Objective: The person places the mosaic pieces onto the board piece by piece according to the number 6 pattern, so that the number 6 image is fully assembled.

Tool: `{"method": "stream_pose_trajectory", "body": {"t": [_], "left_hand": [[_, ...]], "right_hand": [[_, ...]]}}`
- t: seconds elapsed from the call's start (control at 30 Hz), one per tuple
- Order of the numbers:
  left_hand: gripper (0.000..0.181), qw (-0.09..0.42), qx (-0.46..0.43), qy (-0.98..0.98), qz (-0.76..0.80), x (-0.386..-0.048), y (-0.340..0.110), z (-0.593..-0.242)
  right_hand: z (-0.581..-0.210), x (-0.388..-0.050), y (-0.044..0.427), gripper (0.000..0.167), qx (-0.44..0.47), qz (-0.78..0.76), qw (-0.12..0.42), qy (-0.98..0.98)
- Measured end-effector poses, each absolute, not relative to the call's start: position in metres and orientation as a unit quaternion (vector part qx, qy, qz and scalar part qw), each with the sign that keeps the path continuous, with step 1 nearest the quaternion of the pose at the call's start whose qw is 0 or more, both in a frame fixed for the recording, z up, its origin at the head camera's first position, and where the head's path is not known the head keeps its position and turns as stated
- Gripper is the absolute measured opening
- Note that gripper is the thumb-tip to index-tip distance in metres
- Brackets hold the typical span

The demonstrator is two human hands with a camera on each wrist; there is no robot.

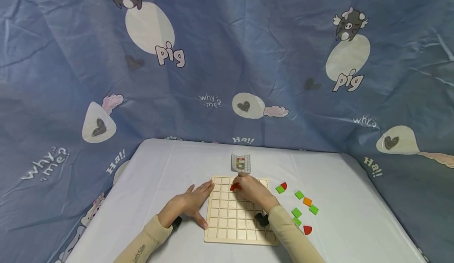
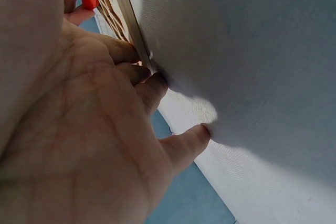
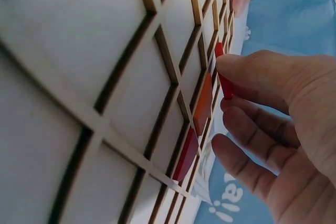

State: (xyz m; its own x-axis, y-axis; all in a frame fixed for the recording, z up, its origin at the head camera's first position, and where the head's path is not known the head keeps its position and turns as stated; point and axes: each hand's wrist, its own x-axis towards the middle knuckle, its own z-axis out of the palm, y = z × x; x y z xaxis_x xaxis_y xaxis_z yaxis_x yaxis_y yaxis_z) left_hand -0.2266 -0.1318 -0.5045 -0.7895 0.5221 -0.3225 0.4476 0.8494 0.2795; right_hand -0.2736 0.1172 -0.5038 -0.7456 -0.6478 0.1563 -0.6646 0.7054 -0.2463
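Observation:
Near the top of a wooden grid board (image 1: 227,234), my right hand (image 1: 252,190) pinches a red piece (image 1: 233,187). In the right wrist view that red piece (image 3: 223,72) is held on edge between thumb and fingers of my right hand (image 3: 278,114), close over the cells. An orange piece (image 3: 203,106) and another red piece (image 3: 186,156) lie in cells of the board beside it. My left hand (image 1: 193,204) is spread at the board's left edge, its fingertips touching the frame; the left wrist view shows the same hand (image 2: 100,114) against the wooden edge.
Behind the board lies a small printed grid card (image 1: 240,163) with a coloured pattern. To the right on the white cloth are scattered green pieces (image 1: 299,195), an orange piece (image 1: 307,202) and red pieces (image 1: 307,230). A blue patterned cloth (image 1: 213,58) hangs behind.

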Motion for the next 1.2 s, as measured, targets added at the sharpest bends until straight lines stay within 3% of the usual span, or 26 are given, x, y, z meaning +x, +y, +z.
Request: {"method": "stream_pose_trajectory", "body": {"t": [0.53, 1.0, 1.2], "left_hand": [[0.136, 0.197, 0.259, 0.940, 0.102, -0.2262, -0.1314, -0.5025], [0.137, 0.192, 0.260, 0.940, 0.109, -0.2267, -0.1310, -0.5055], [0.137, 0.192, 0.259, 0.941, 0.106, -0.2270, -0.1323, -0.5048]], "right_hand": [[-0.5050, -0.2755, 0.1163, 0.015, 0.344, 0.171, -0.008, -0.923], [-0.5074, -0.2711, 0.1134, 0.017, 0.355, 0.131, 0.035, -0.925], [-0.5060, -0.2700, 0.1144, 0.016, 0.354, 0.143, 0.020, -0.924]]}}
